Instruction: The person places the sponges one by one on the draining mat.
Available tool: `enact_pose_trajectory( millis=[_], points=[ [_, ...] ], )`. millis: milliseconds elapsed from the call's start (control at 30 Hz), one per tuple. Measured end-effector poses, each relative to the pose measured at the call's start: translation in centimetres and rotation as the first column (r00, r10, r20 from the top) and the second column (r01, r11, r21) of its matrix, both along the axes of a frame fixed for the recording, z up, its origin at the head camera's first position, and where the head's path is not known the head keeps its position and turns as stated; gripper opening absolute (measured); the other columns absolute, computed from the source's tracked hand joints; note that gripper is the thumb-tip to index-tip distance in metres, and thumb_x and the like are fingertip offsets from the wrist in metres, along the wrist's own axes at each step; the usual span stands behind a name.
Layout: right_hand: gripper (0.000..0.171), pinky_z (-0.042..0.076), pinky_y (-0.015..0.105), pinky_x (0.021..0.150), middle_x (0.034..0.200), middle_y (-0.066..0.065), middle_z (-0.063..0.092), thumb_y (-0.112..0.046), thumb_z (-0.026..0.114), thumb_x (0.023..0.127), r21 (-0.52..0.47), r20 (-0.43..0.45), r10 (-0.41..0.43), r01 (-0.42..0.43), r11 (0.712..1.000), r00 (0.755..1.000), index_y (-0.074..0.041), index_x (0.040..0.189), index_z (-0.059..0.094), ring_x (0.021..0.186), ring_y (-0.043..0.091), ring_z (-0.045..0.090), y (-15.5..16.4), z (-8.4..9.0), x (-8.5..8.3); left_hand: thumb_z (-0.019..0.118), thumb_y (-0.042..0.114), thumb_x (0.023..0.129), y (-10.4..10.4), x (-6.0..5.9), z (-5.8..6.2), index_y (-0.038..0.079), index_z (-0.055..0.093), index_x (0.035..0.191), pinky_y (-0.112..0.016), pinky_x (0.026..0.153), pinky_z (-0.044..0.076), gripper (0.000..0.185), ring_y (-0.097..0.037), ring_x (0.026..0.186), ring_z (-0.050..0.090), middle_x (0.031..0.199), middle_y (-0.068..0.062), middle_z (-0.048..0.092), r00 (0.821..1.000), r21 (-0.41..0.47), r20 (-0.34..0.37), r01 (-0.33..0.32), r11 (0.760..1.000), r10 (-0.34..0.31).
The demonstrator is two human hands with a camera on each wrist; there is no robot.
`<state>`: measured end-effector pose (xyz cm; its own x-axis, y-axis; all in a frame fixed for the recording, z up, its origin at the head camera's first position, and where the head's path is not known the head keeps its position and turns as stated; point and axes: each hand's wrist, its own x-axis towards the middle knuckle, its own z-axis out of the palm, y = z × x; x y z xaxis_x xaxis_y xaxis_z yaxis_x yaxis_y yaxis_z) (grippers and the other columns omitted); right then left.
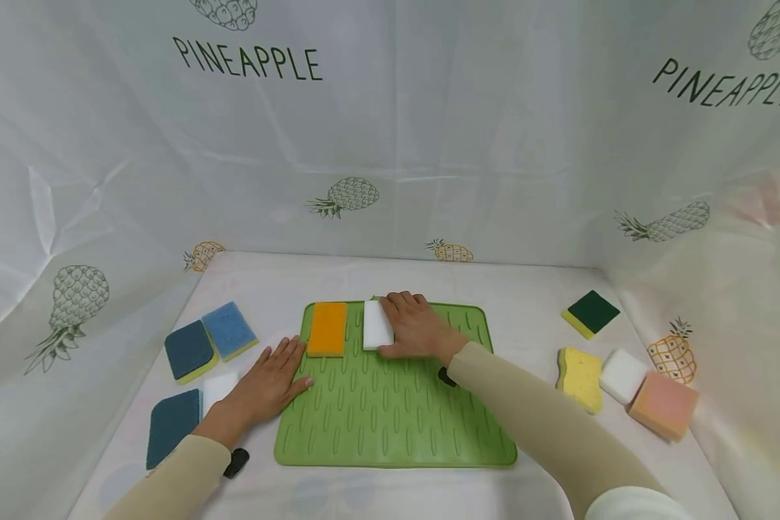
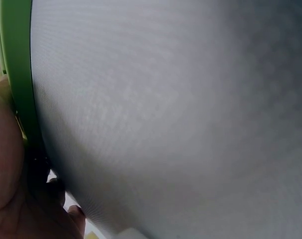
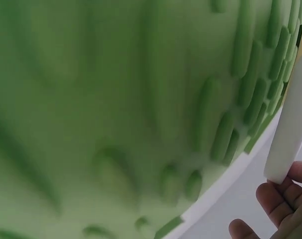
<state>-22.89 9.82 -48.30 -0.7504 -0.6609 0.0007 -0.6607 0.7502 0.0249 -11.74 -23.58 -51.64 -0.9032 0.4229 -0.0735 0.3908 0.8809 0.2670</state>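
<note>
The right hand [image 1: 416, 326], just above the frame's centre, grips a white sponge [image 1: 376, 325] lying on the green mat [image 1: 390, 419], just beside an orange sponge [image 1: 328, 328] to its left. The left hand [image 1: 269, 381], lower left of centre, rests flat with straight fingers on the worktop [image 1: 526, 303], fingertips touching the mat's left edge. Blue sponges [image 1: 208, 339] lie further left.

Spare sponges [image 1: 588, 312] around, pineapple-print backdrop [image 1: 344, 195].
</note>
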Motion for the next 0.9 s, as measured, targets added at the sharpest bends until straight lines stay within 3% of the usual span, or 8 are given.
enact_pose_trajectory(
  millis=[300,900],
  points=[
    [0.102,0.043,0.051,0.114,0.158,0.013,0.047,-0.074,0.059,0.091,0.026,0.026,-0.012,0.011,1.0,1.0,-0.005,0.162,0.037,0.141,0.031,0.048,-2.1,-0.5,-0.2,0.056,0.043,0.109,0.1,0.0,0.1,-0.005,0.029,0.164,-0.067,0.126,0.023,0.078,-0.047,0.159,0.024,0.171,-0.025,0.027,1.0,0.013,-0.015,0.007,1.0,-0.007],
    [0.103,0.041,0.052,0.118,0.162,0.013,0.044,-0.077,0.053,0.092,0.068,0.054,-0.008,0.004,0.998,0.999,-0.006,0.163,0.036,0.146,0.031,0.045,-2.8,-1.3,-0.5,0.055,0.046,0.109,-0.2,-0.2,-0.4,-0.003,0.027,0.165,-0.066,0.127,0.021,0.079,-0.045,0.16,0.022,0.172,-0.023,0.026,1.0,0.0,-0.011,0.004,1.0,-0.004]
  ],
)
